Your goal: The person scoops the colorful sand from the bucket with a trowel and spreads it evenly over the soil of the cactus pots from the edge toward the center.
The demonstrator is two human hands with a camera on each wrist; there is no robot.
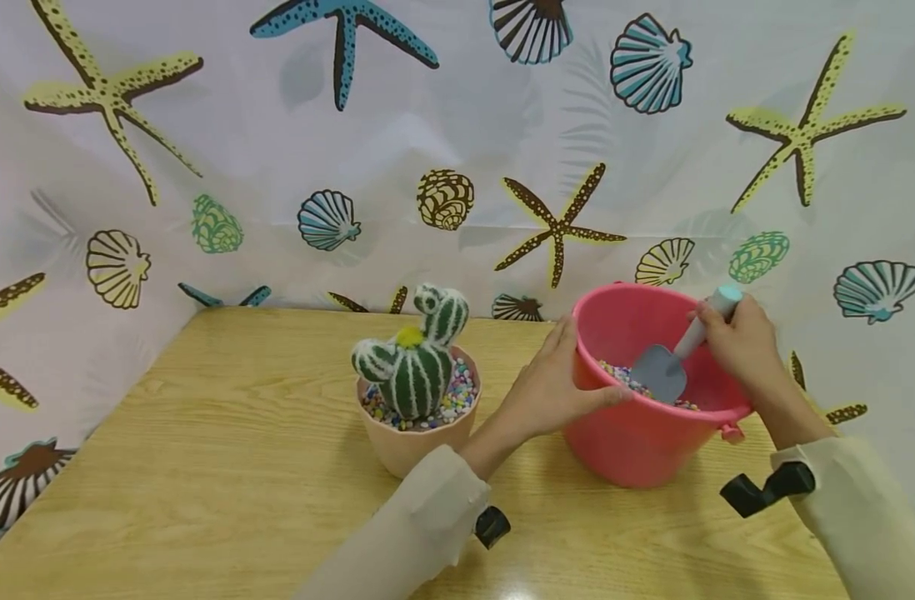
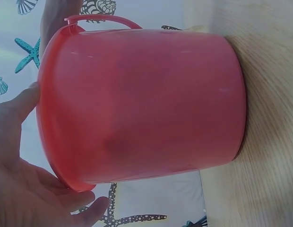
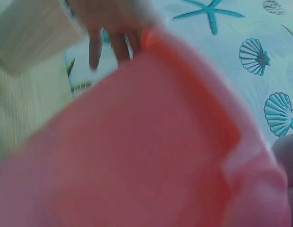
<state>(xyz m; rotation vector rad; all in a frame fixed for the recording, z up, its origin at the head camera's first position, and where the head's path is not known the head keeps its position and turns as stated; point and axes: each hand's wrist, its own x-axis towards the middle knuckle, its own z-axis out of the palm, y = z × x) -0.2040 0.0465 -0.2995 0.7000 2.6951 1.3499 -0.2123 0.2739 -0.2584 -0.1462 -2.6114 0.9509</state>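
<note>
In the head view a pink bucket (image 1: 630, 450) stands on the right of the table, with small multicoloured pebbles (image 1: 624, 377) inside. My left hand (image 1: 547, 383) holds its left side at the rim, thumb on the near edge and fingers round the outer wall. My right hand (image 1: 742, 337) grips the pale handle of a small shovel (image 1: 658, 373), its grey blade down at the pebbles in the bucket. Only the bucket's outer wall (image 2: 146, 104) fills the left wrist view; the shovel is hidden there. The right wrist view is blurred by the bucket up close.
Left of the bucket sits a peach pot (image 1: 416, 442) with a knitted-looking green cactus (image 1: 418, 379) and multicoloured pebbles round it. My left forearm passes close to this pot. Behind the wooden table (image 1: 202, 467) hangs a white cloth (image 1: 397, 150) printed with starfish and shells.
</note>
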